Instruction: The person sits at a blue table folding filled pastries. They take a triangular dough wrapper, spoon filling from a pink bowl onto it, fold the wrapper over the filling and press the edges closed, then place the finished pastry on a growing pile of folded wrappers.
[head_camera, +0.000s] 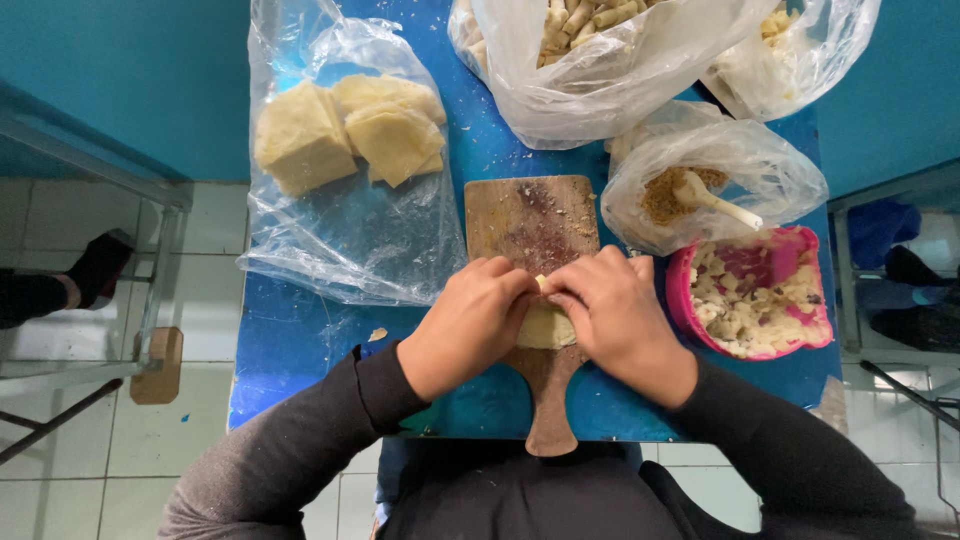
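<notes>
Both my hands rest on a wooden cutting board (530, 220) on a blue table (290, 340). My left hand (465, 325) and my right hand (615, 315) meet fingertip to fingertip over a pale yellow wrapper sheet (545, 328), pinching and folding its upper edge. Most of the sheet is hidden under my fingers. Whatever lies inside the fold is hidden.
A clear plastic bag (340, 240) with stacked square wrappers (345, 135) lies to the left. A pink bowl (685, 300) of chopped filling sits right, behind it a bag of brown crumbs with a white spoon (715, 200). Bags of rolled pieces (590, 25) lie at the back.
</notes>
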